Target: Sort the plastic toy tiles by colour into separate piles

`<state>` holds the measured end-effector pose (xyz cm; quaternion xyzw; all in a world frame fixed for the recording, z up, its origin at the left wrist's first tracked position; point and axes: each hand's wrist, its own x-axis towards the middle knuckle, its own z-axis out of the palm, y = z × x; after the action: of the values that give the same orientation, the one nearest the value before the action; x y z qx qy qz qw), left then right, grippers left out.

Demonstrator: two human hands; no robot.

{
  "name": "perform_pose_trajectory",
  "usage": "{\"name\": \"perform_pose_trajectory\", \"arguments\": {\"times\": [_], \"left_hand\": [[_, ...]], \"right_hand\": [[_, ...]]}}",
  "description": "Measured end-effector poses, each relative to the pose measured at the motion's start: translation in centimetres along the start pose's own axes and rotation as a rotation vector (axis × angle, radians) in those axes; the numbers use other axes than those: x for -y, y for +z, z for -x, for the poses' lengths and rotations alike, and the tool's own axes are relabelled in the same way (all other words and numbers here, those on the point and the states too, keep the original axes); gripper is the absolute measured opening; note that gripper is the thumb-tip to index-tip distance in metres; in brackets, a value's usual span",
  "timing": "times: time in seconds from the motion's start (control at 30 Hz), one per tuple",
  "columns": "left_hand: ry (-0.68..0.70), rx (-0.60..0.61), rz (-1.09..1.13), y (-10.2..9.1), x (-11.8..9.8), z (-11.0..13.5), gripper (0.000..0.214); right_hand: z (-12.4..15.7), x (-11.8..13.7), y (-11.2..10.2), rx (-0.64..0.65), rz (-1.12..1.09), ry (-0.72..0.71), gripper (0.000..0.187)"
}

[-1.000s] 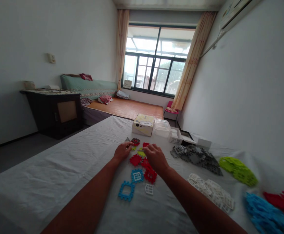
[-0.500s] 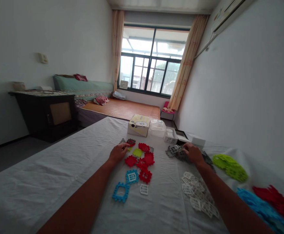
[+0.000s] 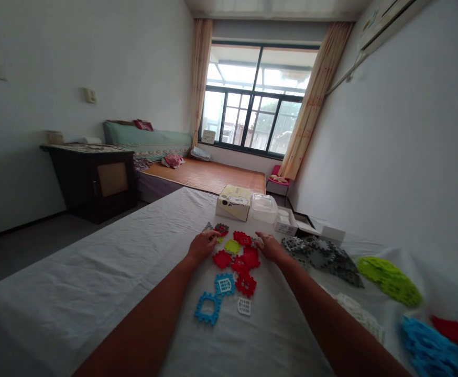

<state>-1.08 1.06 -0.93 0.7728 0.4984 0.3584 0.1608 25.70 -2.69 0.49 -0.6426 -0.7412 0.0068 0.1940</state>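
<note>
My left hand (image 3: 204, 245) rests on the white cloth, its fingers closed at the lower edge of a dark grey and red interlocking building piece (image 3: 221, 229). A lime green piece (image 3: 232, 247) lies just right of it. My right hand (image 3: 269, 245) reaches in from the other side, fingers apart, close to a red window-patterned piece (image 3: 242, 238) and a small grey piece partly behind the fingertips. Nearer to me lie joined red pieces (image 3: 246, 284), a blue piece with a white window insert (image 3: 224, 285), a blue square frame (image 3: 207, 308) and a loose white window (image 3: 244, 306).
To the right are piles of grey pieces (image 3: 319, 254), lime green pieces (image 3: 390, 280), blue pieces (image 3: 437, 345) and white windows (image 3: 357, 311), partly behind my right forearm. A yellow-white box (image 3: 233, 203) and a clear plastic container (image 3: 264, 208) stand at the table's far end.
My right hand has moved left from the grey pile to the red pieces. My left hand stays by the dark grey and red piece. The camera view has turned slightly left.
</note>
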Motion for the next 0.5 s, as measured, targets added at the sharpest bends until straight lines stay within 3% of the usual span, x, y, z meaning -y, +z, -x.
{"name": "perform_pose_trajectory", "arguments": {"times": [0.2,0.33,0.5], "left_hand": [[-0.01,-0.023,0.017,0.0,0.1,-0.2,0.027],[-0.015,-0.032,0.023,0.0,0.3,-0.3,0.027],[-0.021,-0.041,0.016,-0.1,0.5,-0.3,0.028]], "right_hand": [[-1.0,0.2,0.8,0.006,-0.04,0.038,0.036],[-0.9,0.7,0.3,-0.051,-0.07,0.048,0.023],[0.1,-2.7,-2.5,-0.163,-0.052,0.145,0.024]]}}
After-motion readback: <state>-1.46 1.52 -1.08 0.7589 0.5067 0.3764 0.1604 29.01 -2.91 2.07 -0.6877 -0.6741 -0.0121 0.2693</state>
